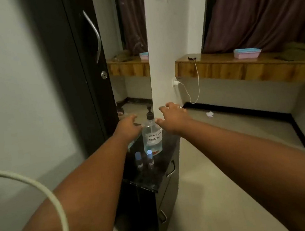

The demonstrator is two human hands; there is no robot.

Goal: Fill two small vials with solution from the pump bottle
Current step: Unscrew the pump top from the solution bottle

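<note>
A clear pump bottle with a black pump head and a handwritten white label stands on a small black cabinet top. Two small vials with blue caps stand upright just in front of it, the left vial and the right vial. My left hand hovers to the left of the bottle's neck, fingers spread, holding nothing. My right hand hovers to the right of the pump head, fingers spread, empty. Neither hand touches the bottle.
The cabinet has drawers with metal handles on its right face. A dark wardrobe door stands close on the left, a white pillar behind. A wooden shelf with a pink-and-blue box runs along the right wall. A white cable crosses the lower left.
</note>
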